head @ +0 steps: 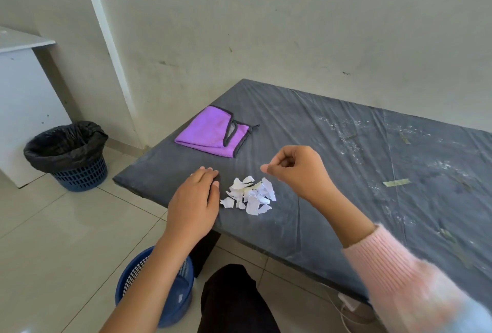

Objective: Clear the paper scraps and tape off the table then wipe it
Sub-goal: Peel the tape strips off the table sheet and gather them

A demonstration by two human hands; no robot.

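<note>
A small heap of torn white paper scraps [251, 195] lies near the front left corner of the dark grey table [332, 146]. My left hand [194, 199] rests flat on the table just left of the heap, fingers straight. My right hand [295, 167] hovers above and to the right of the heap with its fingers curled, and I cannot make out anything in them. A strip of greenish tape [396, 182] is stuck to the table further right. A folded purple cloth [213, 131] lies at the table's back left.
A blue basket [159, 290] stands on the tiled floor below the table's front corner, under my left forearm. A second blue bin with a black bag [66, 154] stands at the left by a white cabinet [24, 109]. White smears and tape remnants [450, 235] mark the table's right part.
</note>
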